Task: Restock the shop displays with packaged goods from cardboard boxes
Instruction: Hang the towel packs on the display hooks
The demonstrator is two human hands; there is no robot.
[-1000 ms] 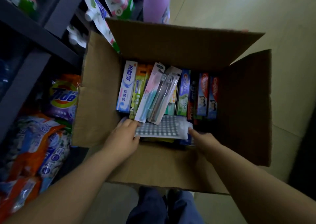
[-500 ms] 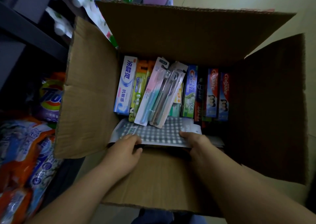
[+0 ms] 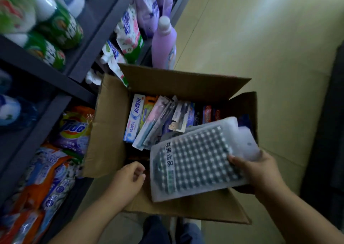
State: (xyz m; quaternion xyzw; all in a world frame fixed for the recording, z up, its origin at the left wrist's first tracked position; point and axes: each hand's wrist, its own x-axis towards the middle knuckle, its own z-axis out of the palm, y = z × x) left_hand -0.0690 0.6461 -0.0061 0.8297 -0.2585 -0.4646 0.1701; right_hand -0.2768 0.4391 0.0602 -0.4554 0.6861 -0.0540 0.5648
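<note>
An open cardboard box (image 3: 109,124) stands on the floor by the shelves. Inside it stand toothpaste cartons (image 3: 134,120) and toothbrush packs (image 3: 154,124). My right hand (image 3: 258,171) is shut on a flat plastic-wrapped pack with a grey dotted pattern (image 3: 193,161), held tilted above the box's near right part. A second clear pack (image 3: 245,143) lies behind it under the same hand. My left hand (image 3: 128,178) hovers at the box's near edge, left of the pack, fingers loosely curled and holding nothing.
Dark shelves (image 3: 55,80) run along the left with green-labelled bottles (image 3: 55,27), refill pouches (image 3: 130,33), a purple bottle (image 3: 164,44), a Tide bag (image 3: 74,130) and orange-blue detergent bags (image 3: 42,178). Beige floor (image 3: 260,48) lies to the right. My legs show below the box.
Both hands gripped the dotted pack inside the box; now my right hand alone has lifted it out and to the right. My left hand has let go. The view has pulled back.
</note>
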